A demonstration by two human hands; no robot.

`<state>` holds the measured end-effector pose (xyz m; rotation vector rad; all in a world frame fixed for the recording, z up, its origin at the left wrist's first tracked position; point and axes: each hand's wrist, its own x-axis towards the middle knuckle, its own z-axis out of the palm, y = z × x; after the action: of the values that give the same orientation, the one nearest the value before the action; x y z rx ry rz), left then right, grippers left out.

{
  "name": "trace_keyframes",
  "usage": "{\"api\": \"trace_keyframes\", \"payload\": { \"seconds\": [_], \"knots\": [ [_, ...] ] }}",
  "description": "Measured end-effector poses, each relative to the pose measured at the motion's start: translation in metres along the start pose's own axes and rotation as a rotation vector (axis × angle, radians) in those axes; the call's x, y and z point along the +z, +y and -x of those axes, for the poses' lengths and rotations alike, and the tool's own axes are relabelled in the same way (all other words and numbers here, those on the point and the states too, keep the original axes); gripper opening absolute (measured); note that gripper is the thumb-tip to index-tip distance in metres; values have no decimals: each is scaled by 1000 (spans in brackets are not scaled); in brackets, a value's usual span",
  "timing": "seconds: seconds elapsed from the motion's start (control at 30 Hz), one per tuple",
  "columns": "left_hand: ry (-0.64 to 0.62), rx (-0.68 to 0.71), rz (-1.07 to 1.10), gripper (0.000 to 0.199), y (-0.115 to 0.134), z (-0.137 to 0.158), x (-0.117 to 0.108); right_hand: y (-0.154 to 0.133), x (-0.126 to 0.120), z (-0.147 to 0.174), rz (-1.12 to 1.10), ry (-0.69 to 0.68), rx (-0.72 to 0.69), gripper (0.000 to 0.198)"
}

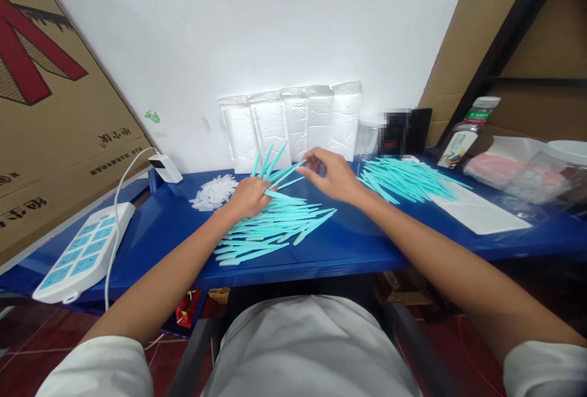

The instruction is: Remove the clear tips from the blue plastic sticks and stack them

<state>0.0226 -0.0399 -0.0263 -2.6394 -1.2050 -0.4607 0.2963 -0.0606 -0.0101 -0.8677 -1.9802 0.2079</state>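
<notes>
My left hand (251,196) is closed round a bunch of thin turquoise pointed sticks (271,161), which fan out upward and to the right. With thumb and fingertips, my right hand (334,175) pinches the tip of one stick from that bunch. Below my left hand lies a loose pile of the same turquoise sticks (270,232) on the blue table (348,250). A second turquoise pile (408,180) is to the right of my right hand. Small translucent white pieces (214,192) are heaped just left of my left hand.
White padded pouches (296,125) lean against the wall. A white power strip (85,253) with a cable is at the left. On the right are a dark bottle (466,131), a clear tub (562,170), a black device (419,131) and a white sheet (481,210).
</notes>
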Motion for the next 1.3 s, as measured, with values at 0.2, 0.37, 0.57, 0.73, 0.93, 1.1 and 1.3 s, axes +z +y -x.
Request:
{"api": "trace_keyframes", "payload": {
  "seconds": [0.2,0.37,0.57,0.73,0.93,1.1,1.3],
  "knots": [
    [140,-133,342,53,-5,-1,-7,27,11,4,144,-354,80,27],
    [156,-203,702,50,1,-2,-6,37,37,10,168,-474,101,22],
    [178,-156,965,50,9,-5,-15,33,44,6,138,-550,274,16],
    [224,-143,1266,52,4,-7,-10,32,32,3,163,-573,306,15],
    [241,-179,1410,55,1,-9,-10,33,9,-3,7,-382,378,13],
    [261,-188,1386,55,-1,-10,-8,25,-7,-5,-286,-459,450,12],
    [232,-173,1324,55,-5,-9,-7,19,-10,-4,-357,-481,448,19]
  ]
}}
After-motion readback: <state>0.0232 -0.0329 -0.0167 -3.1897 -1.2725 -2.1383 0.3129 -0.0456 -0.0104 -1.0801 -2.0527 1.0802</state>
